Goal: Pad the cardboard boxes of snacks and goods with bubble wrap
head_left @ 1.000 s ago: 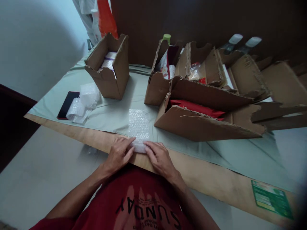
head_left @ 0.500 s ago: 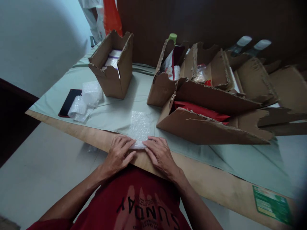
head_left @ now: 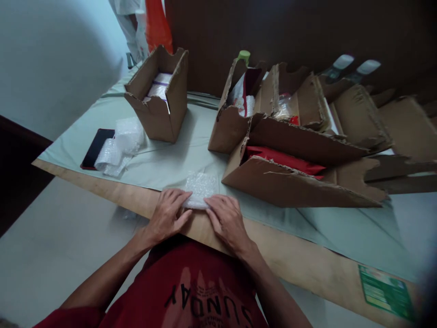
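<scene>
A sheet of clear bubble wrap [head_left: 200,187] lies on the green cloth [head_left: 177,159] at the table's near edge, its near part rolled up. My left hand [head_left: 168,215] presses its fingers on the left end of the roll. My right hand [head_left: 226,219] presses on the right end. Both hands lie palm down with fingers curled onto the roll. What is inside the roll is hidden.
Open cardboard boxes stand behind: one at the back left [head_left: 159,98], a cluster at the centre [head_left: 239,114], a long low box with red contents [head_left: 293,175]. More bubble wrap [head_left: 119,143] and a dark phone [head_left: 93,148] lie at the left. A green label [head_left: 387,284] marks the wooden table edge.
The flat stretch of bubble wrap has grown shorter as both hands rolled it away from me. The hands moved slightly forward.
</scene>
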A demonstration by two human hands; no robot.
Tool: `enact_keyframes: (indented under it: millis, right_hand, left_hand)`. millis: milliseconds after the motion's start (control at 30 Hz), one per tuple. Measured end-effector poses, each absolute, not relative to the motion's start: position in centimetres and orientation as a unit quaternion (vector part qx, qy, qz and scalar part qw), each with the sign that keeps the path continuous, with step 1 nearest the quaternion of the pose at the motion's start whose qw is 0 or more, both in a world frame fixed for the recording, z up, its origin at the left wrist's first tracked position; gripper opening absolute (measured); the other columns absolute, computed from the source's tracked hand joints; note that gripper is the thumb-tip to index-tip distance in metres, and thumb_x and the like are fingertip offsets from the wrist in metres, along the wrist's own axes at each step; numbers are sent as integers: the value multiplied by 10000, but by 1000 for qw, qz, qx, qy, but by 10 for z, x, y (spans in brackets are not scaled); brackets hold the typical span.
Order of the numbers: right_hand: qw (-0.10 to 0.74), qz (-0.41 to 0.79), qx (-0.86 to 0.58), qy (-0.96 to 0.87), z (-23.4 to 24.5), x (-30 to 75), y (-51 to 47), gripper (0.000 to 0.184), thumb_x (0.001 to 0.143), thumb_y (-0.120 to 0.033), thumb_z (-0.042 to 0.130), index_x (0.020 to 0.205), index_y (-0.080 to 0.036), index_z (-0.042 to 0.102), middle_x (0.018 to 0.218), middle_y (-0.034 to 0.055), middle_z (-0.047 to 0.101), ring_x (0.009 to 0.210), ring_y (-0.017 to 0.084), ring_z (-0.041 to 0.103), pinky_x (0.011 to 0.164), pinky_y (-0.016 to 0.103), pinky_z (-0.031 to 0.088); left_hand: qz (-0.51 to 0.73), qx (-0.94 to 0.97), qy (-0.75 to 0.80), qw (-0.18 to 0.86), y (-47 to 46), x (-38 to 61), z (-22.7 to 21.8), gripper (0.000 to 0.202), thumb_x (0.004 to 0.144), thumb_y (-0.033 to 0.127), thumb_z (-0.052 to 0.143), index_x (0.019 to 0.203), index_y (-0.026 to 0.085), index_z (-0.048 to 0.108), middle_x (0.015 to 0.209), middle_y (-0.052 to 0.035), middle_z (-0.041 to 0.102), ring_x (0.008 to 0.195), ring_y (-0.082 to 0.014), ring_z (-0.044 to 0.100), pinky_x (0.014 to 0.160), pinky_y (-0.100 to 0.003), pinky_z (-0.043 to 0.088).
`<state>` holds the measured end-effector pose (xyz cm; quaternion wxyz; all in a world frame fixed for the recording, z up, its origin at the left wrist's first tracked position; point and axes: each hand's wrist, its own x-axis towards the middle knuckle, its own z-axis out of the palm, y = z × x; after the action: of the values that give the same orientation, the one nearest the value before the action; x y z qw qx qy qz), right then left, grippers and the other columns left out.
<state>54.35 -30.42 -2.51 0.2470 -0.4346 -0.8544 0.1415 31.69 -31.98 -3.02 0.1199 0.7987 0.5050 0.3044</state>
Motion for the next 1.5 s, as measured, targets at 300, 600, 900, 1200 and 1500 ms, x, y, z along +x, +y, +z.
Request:
enact_keyframes:
  millis: [300,600,900,1200,1500]
  right_hand:
    - [199,62,-469,-858,-12,544,-316,352,973,-307,613,1301,-182,640,1332,165,662,1223,314,571,1025,485,425]
    - [274,195,-513,-790,-17,538,-304,242,1000,-217,541,1182,-215,702,1114,88,776,1020,230,689,939,396,495]
    - [347,415,-488,-685,6,564,-348,480,861,-232,660,1339,-226,619,1435,115,631,1292,251,612,1095,419,490]
    - [331,461,-501,-653,68,652,-337,289,881,-257,630,1146,-257,744,995,37,795,876,213,755,783,306,624]
    - [325,81,-610,-718,164,742,-273,313,908,-596,654,1147,-408,726,822,31,749,587,188,652,478,315,498]
  left_hand:
    - [271,755,588,105,-299,325,-39,307,951,269,598,1226,149,661,873,-72,719,827,-240,642,820,-393,520]
    - [433,474,628,439,-343,327,-22,483,882,458,678,1269,172,639,1095,-113,752,944,-239,733,775,-371,607]
    - [396,452,530,598,-345,350,-11,312,769,340,764,1042,192,740,879,-35,764,804,-213,715,739,-305,601]
    - [429,759,327,366,-293,397,38,510,927,297,667,1426,285,561,1325,-111,680,1238,-263,626,1047,-429,542]
    - [431,832,335,96,-222,425,75,220,890,114,658,1056,257,672,1234,-77,697,1315,-299,564,1071,-526,516]
